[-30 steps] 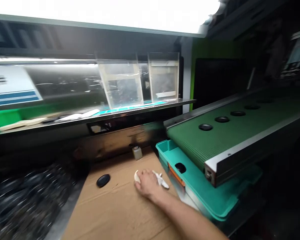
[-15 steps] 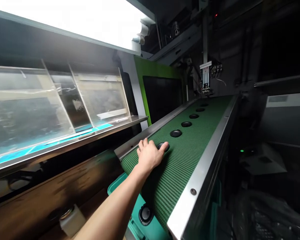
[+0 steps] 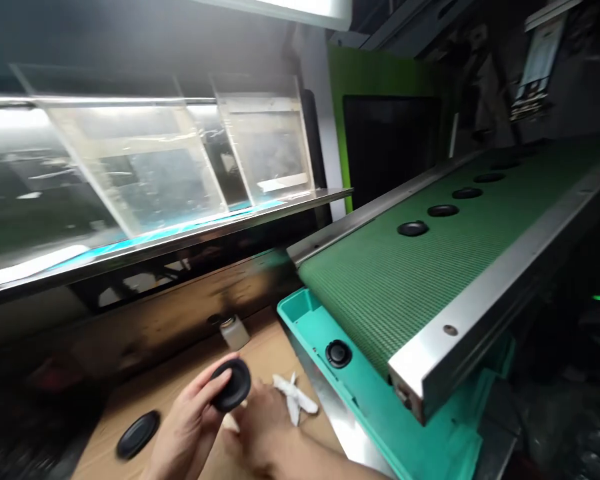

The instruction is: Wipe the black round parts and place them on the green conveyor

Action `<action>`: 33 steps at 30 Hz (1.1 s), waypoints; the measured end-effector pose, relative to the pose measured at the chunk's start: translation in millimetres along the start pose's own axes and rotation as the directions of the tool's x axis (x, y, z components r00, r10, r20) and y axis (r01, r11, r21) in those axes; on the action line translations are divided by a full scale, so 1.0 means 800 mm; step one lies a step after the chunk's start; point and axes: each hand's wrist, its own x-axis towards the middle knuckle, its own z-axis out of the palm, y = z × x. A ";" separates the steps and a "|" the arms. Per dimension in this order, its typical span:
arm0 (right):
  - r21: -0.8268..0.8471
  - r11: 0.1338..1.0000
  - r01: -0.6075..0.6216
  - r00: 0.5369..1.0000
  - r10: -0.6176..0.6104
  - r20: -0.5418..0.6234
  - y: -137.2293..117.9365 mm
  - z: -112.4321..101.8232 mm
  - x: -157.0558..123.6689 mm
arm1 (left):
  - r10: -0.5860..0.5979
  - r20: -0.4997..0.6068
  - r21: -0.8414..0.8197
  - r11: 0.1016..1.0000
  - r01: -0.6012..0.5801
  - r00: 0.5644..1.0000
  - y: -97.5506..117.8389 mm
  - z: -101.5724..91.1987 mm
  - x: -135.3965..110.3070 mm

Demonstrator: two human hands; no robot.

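Observation:
My left hand (image 3: 187,427) pinches a round black rubber cap (image 3: 231,385) at the bottom centre, above a cardboard sheet (image 3: 180,390). My right hand (image 3: 260,430) is right beside it, fingers curled and blurred by motion, touching or close to the cap. Another black cap (image 3: 137,434) lies flat on the cardboard to the left. A crumpled white cloth (image 3: 293,398) lies just right of my hands. Several more black caps, such as the nearest one (image 3: 413,229), ride in a row on the green conveyor belt (image 3: 395,280).
A teal tray (image 3: 325,320) under the belt's end holds one black cap (image 3: 338,353). A small bottle (image 3: 234,331) stands at the cardboard's back edge. Clear plastic bins (image 3: 180,160) sit on a metal shelf (image 3: 205,227) behind. The conveyor's metal frame (image 3: 480,293) juts out on the right.
My right hand left the conveyor belt and came down to the cardboard. My left hand came into view and now holds a black cap. The view swung back down and left.

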 end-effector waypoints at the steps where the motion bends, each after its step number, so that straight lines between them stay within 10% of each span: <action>1: -0.014 1.000 -0.003 1.000 0.003 -0.004 -0.009 0.004 -0.003 | -0.034 -0.086 -0.074 0.997 0.027 0.996 -0.018 -0.038 -0.009; 4: -0.085 0.996 0.002 0.999 -0.005 -0.033 -0.020 0.009 -0.009 | -0.125 -0.206 -0.262 0.963 0.068 0.971 -0.064 -0.113 -0.027; 7: -0.115 0.993 0.008 0.998 -0.015 -0.061 -0.021 0.007 -0.011 | -0.160 -0.152 -0.333 0.937 0.102 0.975 -0.088 -0.134 -0.029; 18: 0.186 0.969 0.160 0.970 -0.120 -0.211 -0.074 0.017 -0.032 | -0.150 0.229 -0.632 0.729 0.265 0.962 -0.095 -0.137 -0.045; 33: 0.080 0.989 0.123 0.968 -0.102 -0.229 -0.100 0.031 -0.032 | -0.136 0.291 -0.729 0.610 0.311 0.947 -0.110 -0.129 -0.040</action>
